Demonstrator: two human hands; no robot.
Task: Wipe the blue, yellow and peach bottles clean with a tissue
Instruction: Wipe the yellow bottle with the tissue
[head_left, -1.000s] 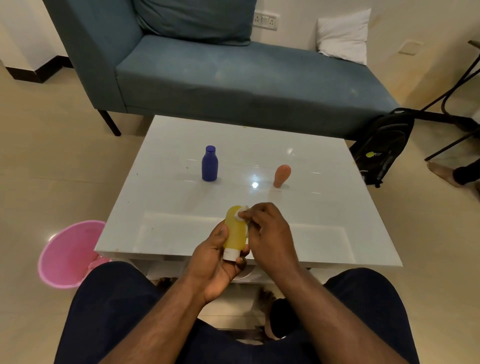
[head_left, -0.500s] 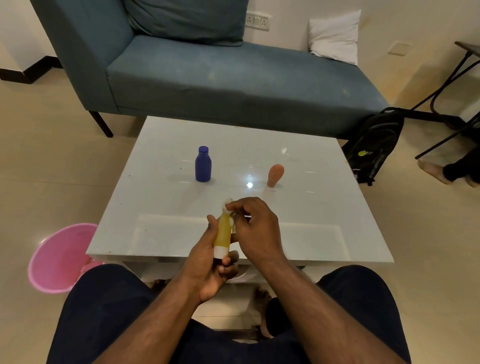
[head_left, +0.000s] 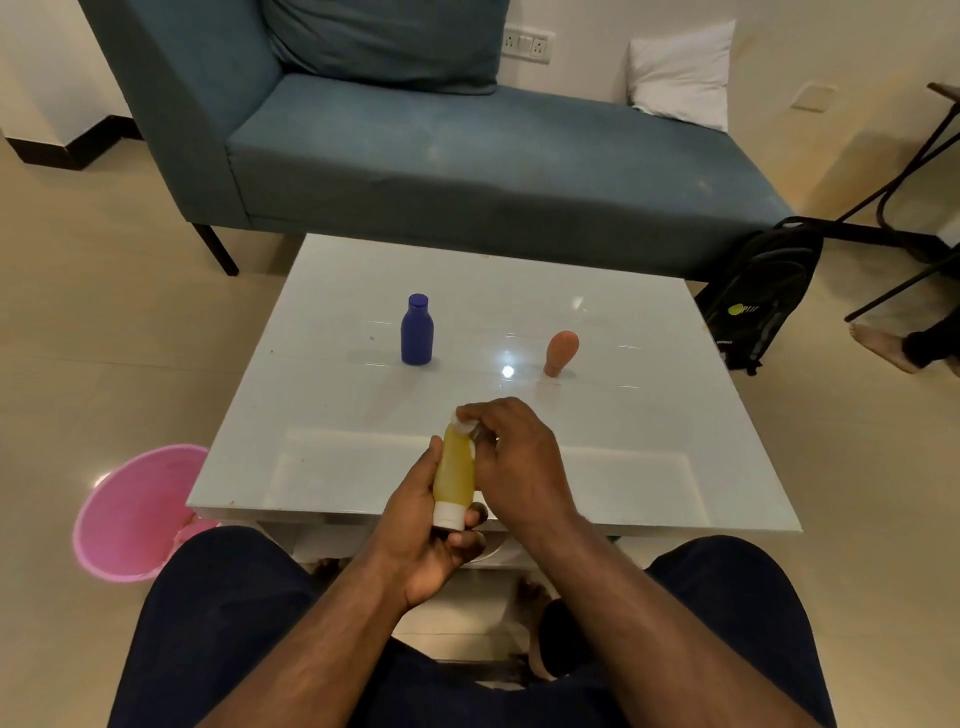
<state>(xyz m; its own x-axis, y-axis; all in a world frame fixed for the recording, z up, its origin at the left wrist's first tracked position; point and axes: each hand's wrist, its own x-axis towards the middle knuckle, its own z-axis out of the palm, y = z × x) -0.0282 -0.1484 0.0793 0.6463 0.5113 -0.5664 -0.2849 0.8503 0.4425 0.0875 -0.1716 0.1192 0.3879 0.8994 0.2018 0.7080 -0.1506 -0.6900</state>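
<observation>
Turning in the left hand (head_left: 423, 525), the yellow bottle (head_left: 454, 470) now shows its narrow edge where a second ago its broad face was up, so the wiping looks to have moved round to the side and far end. That hand grips the bottle near its white cap, which points toward the person, just above the counter (head_left: 332, 364) edge. The right hand (head_left: 511, 457) pinches a small white tissue (head_left: 464, 425) against the bottle's far tip; only a scrap of it shows between the fingers. Soft-looking, translucent plastic, the yellow bottle is flattish like a squeeze tube. Standing well apart on the glossy white counter are the blue bottle (head_left: 416, 332), a matte cylinder with a screw cap, and the peach bottle (head_left: 560, 353), bulbous and perched cap-down. Both probably await their turn.
</observation>
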